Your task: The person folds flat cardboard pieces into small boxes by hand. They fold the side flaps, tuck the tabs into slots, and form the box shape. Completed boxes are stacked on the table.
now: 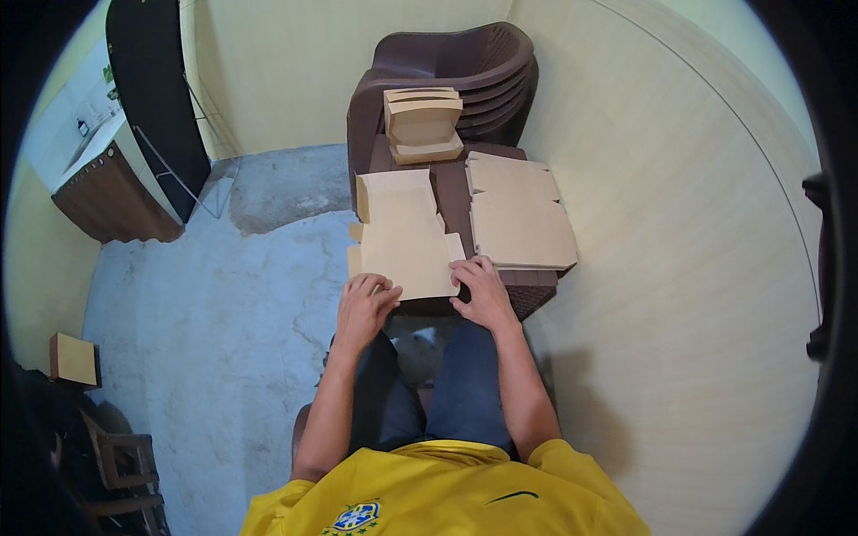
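A partly folded cardboard box blank (407, 237) lies in front of me, some side flaps raised and its far end tilted up. My left hand (365, 308) is closed on its near left corner, fingers curled over the edge. At the near right corner, my right hand (483, 293) pinches a small side flap, thumb and fingers bent around it. Right of the blank rests a stack of flat cardboard blanks (523, 219) with notched edges. Beyond it, several folded cardboard boxes (424, 129) are piled together.
Everything sits on a brown plastic surface (454, 192), with stacked brown plastic chairs (487, 76) behind it. A pale wall (679, 268) curves along the right. On the left are a counter (116, 192), a small box (74, 360) and a wooden stool (125, 464).
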Available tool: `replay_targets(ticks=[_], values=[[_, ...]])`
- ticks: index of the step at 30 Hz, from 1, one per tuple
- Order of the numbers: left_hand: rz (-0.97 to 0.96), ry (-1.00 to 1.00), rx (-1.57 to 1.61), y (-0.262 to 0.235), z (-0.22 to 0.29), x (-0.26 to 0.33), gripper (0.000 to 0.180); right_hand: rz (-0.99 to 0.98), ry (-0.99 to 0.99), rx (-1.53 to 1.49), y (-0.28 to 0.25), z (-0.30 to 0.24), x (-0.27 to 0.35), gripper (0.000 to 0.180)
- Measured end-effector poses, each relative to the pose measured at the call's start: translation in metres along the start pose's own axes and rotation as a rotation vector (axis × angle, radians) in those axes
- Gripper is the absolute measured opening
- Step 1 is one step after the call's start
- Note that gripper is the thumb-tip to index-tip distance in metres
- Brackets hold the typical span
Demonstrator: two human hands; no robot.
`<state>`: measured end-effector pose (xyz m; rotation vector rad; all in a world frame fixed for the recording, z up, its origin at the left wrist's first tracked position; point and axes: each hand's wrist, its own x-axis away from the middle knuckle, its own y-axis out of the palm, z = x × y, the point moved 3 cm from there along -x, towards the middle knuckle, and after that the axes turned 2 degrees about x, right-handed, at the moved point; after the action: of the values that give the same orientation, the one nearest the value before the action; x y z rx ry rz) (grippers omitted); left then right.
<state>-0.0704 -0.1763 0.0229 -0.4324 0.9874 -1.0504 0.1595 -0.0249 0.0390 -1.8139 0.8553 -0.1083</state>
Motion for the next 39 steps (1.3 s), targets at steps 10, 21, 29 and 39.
replay_targets(ticks=[10,21,29,39], values=[[-0.063,-0.047,0.027,-0.001,-0.009,-0.021,0.019,0.061,-0.016,0.034,0.007,-0.002,0.002,0.021],[-0.144,-0.193,-0.068,0.001,-0.016,-0.04,0.016,0.04,-0.066,0.129,0.009,0.005,-0.02,0.015],[-0.19,-0.311,-0.114,0.005,-0.026,-0.056,0.024,-0.068,0.113,0.173,0.013,0.008,-0.038,0.014],[0.106,-0.09,-0.319,0.005,-0.005,-0.056,0.023,-0.067,0.275,0.092,0.022,0.005,-0.049,0.024]])
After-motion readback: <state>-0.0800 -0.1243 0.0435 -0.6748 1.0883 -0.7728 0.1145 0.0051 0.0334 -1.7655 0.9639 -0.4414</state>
